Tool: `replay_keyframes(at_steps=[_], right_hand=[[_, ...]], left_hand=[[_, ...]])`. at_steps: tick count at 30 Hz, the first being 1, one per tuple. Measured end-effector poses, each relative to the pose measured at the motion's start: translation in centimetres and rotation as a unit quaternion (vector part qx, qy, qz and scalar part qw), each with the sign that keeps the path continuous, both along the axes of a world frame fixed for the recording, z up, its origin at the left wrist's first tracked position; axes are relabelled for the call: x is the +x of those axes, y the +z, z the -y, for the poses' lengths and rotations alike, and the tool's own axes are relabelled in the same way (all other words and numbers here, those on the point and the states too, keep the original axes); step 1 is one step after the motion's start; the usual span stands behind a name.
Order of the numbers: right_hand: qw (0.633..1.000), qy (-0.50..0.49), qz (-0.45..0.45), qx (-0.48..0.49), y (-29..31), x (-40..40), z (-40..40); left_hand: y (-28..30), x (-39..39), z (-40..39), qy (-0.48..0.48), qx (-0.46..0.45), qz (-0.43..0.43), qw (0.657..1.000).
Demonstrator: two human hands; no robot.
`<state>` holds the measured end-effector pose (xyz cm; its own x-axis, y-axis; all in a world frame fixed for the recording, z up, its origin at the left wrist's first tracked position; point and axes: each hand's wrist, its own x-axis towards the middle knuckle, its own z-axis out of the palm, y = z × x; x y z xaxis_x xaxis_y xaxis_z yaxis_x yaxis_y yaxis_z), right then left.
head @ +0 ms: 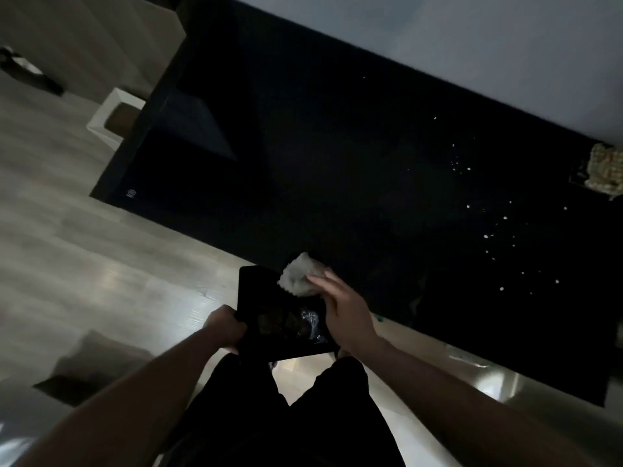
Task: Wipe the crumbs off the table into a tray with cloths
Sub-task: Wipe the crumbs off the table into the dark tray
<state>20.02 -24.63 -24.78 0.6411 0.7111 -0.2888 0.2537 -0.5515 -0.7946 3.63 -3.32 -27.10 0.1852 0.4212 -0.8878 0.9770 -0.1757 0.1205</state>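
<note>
I take this for a dim home room: pale wood-look floor (pixel 67 251), a long black bench (pixel 303 163) against a plain wall (pixel 472 35).

2 bare forearms, no sleeves in view up to the frame edge. No watch, rings or bands that I can make out on the left hand (pixel 225 326) or right hand (pixel 340 306). Legs in dark, near-black trousers (pixel 286 423), plain, no visible markings; 2 separate legs with floor showing between them. Lighting dim, fabric detail unreadable.
</note>
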Motion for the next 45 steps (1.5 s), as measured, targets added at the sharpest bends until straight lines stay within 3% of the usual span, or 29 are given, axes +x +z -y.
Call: replay_keyframes(at_steps=[4, 8, 13, 17, 20, 23, 28, 35, 38, 41, 45], right_hand=[[0.989, -0.130, 0.071, 0.027, 1.2, 9.3, 2.7], [0.960, -0.242, 0.134, -0.034, 1.5, 22.7, 5.8], [0.943, -0.255, 0.162, -0.139, -0.3, 36.1, 8.4], [0.937, -0.196, 0.174, -0.231, -2.2, 40.6, 7.6], [0.922, -0.187, 0.173, -0.292, -2.6, 40.7, 5.2], [0.939, -0.127, 0.209, -0.241, -2.9, 38.7, 3.7], [0.961, 0.062, 0.231, -0.136, -4.0, 28.2, 3.4], [0.972, 0.211, 0.099, -0.030, -2.9, 10.8, 6.2], [0.976, 0.211, 0.044, -0.014, -1.8, 8.2, 6.7], [0.990, 0.138, -0.035, -0.001, -0.6, 10.2, 6.2], [0.997, 0.015, 0.060, 0.034, 0.2, 19.5, 3.7]], left_hand=[[0.0, 0.8, 2.5, 0.029, 0.006, -0.017, 0.999], [-0.2, 1.9, 5.5, 0.072, 0.003, -0.030, 0.997], [-1.5, 3.4, 8.0, 0.103, 0.018, -0.040, 0.994], [-3.2, 3.9, 9.2, 0.143, 0.009, -0.055, 0.988], [-6.8, 2.0, 9.5, 0.153, 0.005, -0.075, 0.985], [-10.8, -0.2, 9.5, 0.160, -0.004, -0.090, 0.983], [-0.7, 5.2, 11.0, 0.149, 0.017, -0.067, 0.986], [1.4, 6.2, 11.6, 0.192, -0.026, -0.049, 0.980], [1.2, 6.3, 11.8, 0.211, -0.038, -0.038, 0.976], [0.9, 6.1, 12.0, 0.219, -0.037, -0.023, 0.975], [0.8, 6.1, 12.3, 0.202, -0.025, -0.028, 0.979]])
